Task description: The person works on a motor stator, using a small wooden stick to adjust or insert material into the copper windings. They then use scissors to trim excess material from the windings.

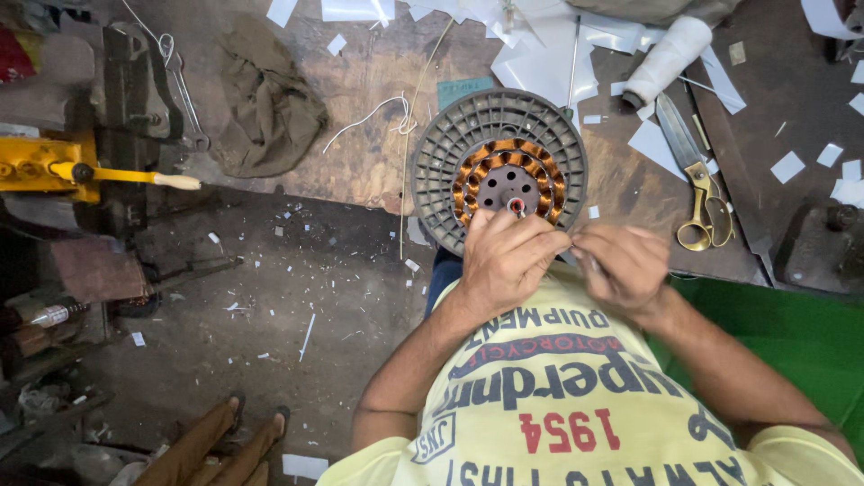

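A round grey fan motor housing (450,153) with copper windings (474,171) lies at the near edge of the wooden workbench (360,117). My left hand (504,256) rests against its near rim, fingers pinched on a thin wire with a red-and-white tip (517,207). My right hand (625,265) is just to the right, fingers closed on something small that I cannot make out, touching the left hand's fingertips.
Brass-handled scissors (697,193) and a white thread spool (666,58) lie right of the housing among white paper scraps (540,54). A dark rag (270,103) and a yellow tool with a handle (54,166) lie to the left. Another person's feet (256,423) stand on the floor below.
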